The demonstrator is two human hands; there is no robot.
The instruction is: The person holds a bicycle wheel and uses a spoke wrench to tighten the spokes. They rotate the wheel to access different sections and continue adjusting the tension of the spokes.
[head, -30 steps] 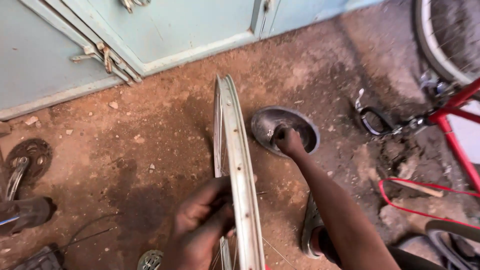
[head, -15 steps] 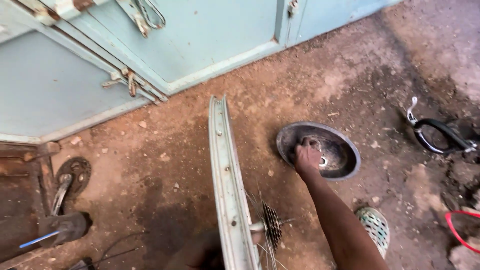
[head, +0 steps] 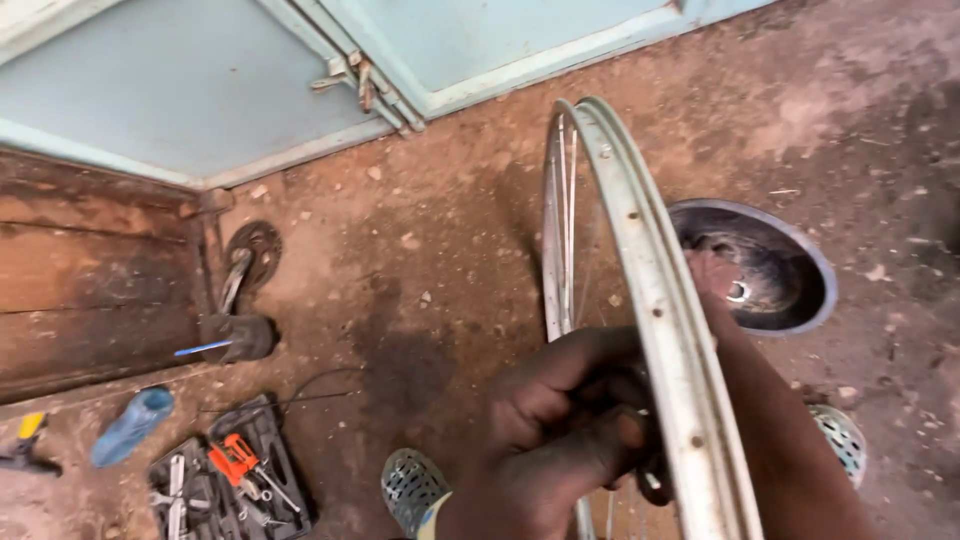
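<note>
From my remote seat, I watched the left hand [head: 560, 430] close its grip around one bare bicycle wheel rim [head: 650, 300], which stood upright on edge, rising up and away from the fingers toward the pale blue door [head: 200, 90]. The right hand [head: 715, 275] reached past the rim's far side into one dark metal bowl [head: 790, 260] on the dirt floor [head: 440, 260]; I could not tell whether its grip was wide or narrow, since the rim hid the fingers. Thin spokes [head: 567, 200] showed inside the rim. Two perforated sandals [head: 412, 485] flanked the arms. One open tool case [head: 225, 475] and one blue bottle [head: 132, 425] lay well apart, to the left.
</note>
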